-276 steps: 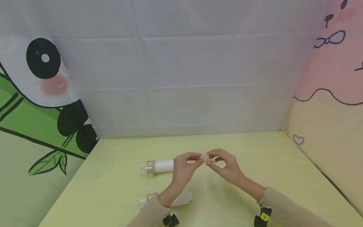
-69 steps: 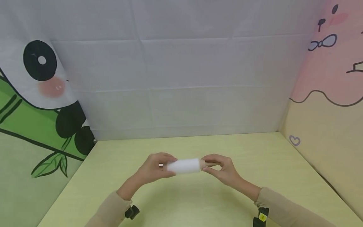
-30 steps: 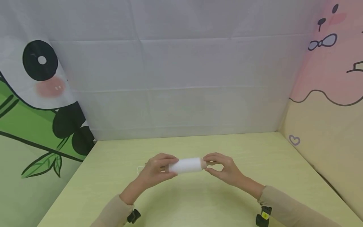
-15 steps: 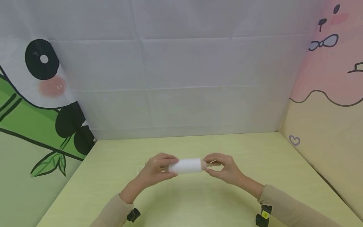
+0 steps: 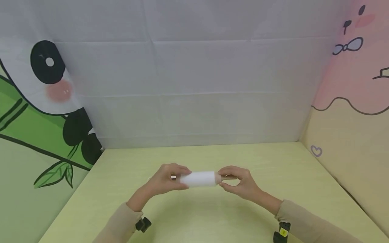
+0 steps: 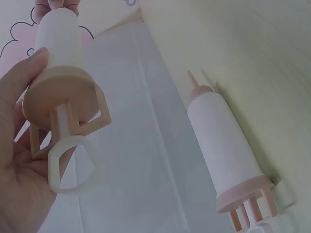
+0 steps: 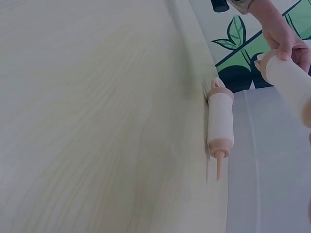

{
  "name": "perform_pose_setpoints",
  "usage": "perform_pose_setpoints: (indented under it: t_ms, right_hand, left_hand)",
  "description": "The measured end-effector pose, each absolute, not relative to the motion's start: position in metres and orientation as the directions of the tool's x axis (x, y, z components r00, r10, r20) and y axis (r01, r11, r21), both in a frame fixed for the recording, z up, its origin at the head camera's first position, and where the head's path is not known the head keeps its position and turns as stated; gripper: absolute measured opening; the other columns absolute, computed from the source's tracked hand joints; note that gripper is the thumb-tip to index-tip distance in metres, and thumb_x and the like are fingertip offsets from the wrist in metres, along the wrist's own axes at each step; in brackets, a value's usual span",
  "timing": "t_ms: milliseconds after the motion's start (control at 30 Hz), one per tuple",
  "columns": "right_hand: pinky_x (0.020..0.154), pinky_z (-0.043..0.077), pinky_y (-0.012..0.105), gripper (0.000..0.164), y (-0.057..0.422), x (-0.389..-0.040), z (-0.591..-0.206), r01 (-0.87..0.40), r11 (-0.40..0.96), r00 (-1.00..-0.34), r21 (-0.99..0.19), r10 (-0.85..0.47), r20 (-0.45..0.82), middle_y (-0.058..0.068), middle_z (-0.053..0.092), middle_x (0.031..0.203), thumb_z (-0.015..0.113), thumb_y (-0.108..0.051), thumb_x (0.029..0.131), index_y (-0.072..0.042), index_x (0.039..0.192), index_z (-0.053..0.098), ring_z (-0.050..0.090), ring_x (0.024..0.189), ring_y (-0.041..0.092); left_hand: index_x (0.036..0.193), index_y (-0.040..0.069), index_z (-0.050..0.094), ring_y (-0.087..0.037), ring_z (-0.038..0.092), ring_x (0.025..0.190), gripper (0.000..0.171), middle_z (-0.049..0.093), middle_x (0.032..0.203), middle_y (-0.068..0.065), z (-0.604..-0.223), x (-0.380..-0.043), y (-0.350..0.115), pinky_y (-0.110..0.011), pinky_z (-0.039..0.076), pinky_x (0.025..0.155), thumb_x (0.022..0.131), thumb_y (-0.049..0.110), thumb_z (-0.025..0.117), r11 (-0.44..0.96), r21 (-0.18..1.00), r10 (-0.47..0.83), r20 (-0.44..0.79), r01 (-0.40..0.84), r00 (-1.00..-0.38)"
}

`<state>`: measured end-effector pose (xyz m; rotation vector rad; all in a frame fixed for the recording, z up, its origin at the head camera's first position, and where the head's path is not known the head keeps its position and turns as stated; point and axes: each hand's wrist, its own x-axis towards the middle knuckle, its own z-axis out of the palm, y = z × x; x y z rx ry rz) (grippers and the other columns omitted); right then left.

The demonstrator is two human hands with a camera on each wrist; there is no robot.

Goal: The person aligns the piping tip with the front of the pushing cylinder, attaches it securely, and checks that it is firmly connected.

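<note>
An icing syringe with a white barrel point(image 5: 200, 179) is held level above the table between both hands. My left hand point(image 5: 164, 179) grips its left end, thumb and fingers round the barrel by the beige end cap point(image 6: 60, 94). From that cap stick out beige finger loops and a white plunger ring point(image 6: 54, 167). At the other end my right hand point(image 5: 243, 180) pinches the beige nozzle collar point(image 5: 217, 178) between thumb and fingers; a thin beige nozzle point(image 5: 230, 177) points into that palm.
A second icing syringe point(image 7: 220, 119), nozzle fitted, lies on the pale yellow table point(image 5: 258, 162) behind the left hand, mostly hidden in the head view. A white cloth point(image 5: 194, 84) hangs along the table's back edge, with printed cloths on both sides.
Earliest, both syringes lay on the table while the hands held small beige parts together. Since then one syringe was lifted and its end brought to the right hand. Over the last second, barely any movement.
</note>
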<state>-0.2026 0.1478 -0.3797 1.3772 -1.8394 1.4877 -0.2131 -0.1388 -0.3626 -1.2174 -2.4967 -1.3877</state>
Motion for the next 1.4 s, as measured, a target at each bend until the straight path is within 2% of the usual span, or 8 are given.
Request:
perform_pose_setpoints:
  t_ms: [167,400,533,667,767,1067,1167,1400]
  right_hand:
    - [0.059,0.054,0.040,0.038,0.146,-0.201,-0.381,-0.890,-0.071,-0.377,-0.449,-0.437,0.816,0.025,0.060,0.090,0.068,0.025,0.059,0.012,0.094,0.060,0.064,0.083,0.023]
    - [0.063,0.054,0.029,0.039,0.143,-0.198,-0.381,-0.922,-0.056,-0.320,-0.383,-0.446,0.836,0.027,0.059,0.090,0.069,0.025,0.057,0.013,0.093,0.060,0.065,0.078,0.026]
    - [0.065,0.054,0.026,0.038,0.143,-0.199,-0.380,-0.933,-0.045,-0.300,-0.357,-0.452,0.840,0.027,0.059,0.091,0.069,0.024,0.058,0.014,0.093,0.059,0.066,0.076,0.027]
    - [0.063,0.054,0.029,0.035,0.145,-0.200,-0.378,-0.938,-0.026,-0.300,-0.347,-0.446,0.843,0.026,0.060,0.090,0.070,0.021,0.061,0.013,0.093,0.060,0.066,0.076,0.026]
    - [0.061,0.054,0.031,0.033,0.147,-0.200,-0.377,-0.936,-0.005,-0.315,-0.352,-0.438,0.842,0.024,0.061,0.090,0.070,0.019,0.062,0.012,0.093,0.061,0.065,0.078,0.025]
    - [0.066,0.054,0.028,0.036,0.150,-0.202,-0.376,-0.935,0.027,-0.331,-0.354,-0.425,0.842,0.022,0.061,0.091,0.070,0.019,0.062,0.011,0.096,0.060,0.063,0.082,0.025]
    - [0.065,0.055,0.029,0.037,0.150,-0.202,-0.376,-0.930,0.045,-0.348,-0.364,-0.422,0.837,0.022,0.060,0.093,0.071,0.018,0.062,0.010,0.097,0.060,0.062,0.083,0.026]
    - [0.061,0.054,0.039,0.039,0.148,-0.202,-0.376,-0.936,0.057,-0.339,-0.348,-0.417,0.843,0.023,0.057,0.095,0.068,0.022,0.061,0.011,0.097,0.058,0.060,0.084,0.029]
  left_hand:
    - [0.105,-0.001,0.066,-0.017,0.063,0.086,0.035,0.064,0.106,-0.017,-0.363,-0.217,-0.142,-0.027,0.055,0.064,0.074,0.012,0.075,0.273,0.752,0.646,0.318,0.599,-0.694]
    - [0.105,0.000,0.067,-0.020,0.062,0.093,0.034,0.063,0.109,-0.017,-0.363,-0.222,-0.148,-0.028,0.053,0.074,0.073,0.010,0.075,0.308,0.820,0.646,0.191,0.482,-0.739]
    - [0.105,-0.003,0.066,-0.023,0.062,0.091,0.035,0.061,0.110,-0.021,-0.362,-0.219,-0.147,-0.029,0.054,0.069,0.073,0.009,0.075,0.321,0.846,0.620,0.152,0.425,-0.770]
    - [0.106,-0.004,0.065,-0.023,0.063,0.089,0.036,0.061,0.109,-0.021,-0.363,-0.214,-0.143,-0.029,0.055,0.065,0.073,0.008,0.075,0.302,0.850,0.584,0.193,0.432,-0.788]
    - [0.108,-0.003,0.064,-0.025,0.062,0.092,0.038,0.061,0.109,-0.019,-0.363,-0.210,-0.139,-0.028,0.054,0.069,0.073,0.009,0.075,0.289,0.836,0.558,0.248,0.466,-0.792]
    - [0.105,-0.005,0.065,-0.026,0.059,0.092,0.039,0.061,0.105,-0.015,-0.367,-0.204,-0.133,-0.024,0.052,0.072,0.069,0.004,0.077,0.305,0.699,0.533,0.438,0.647,-0.724]
    - [0.104,-0.006,0.065,-0.025,0.059,0.091,0.038,0.061,0.104,-0.016,-0.368,-0.204,-0.133,-0.024,0.052,0.071,0.069,0.003,0.077,0.297,0.679,0.535,0.464,0.672,-0.706]
    - [0.105,-0.004,0.065,-0.027,0.059,0.092,0.038,0.060,0.104,-0.017,-0.370,-0.205,-0.131,-0.024,0.052,0.071,0.069,0.004,0.077,0.301,0.668,0.520,0.484,0.681,-0.704]
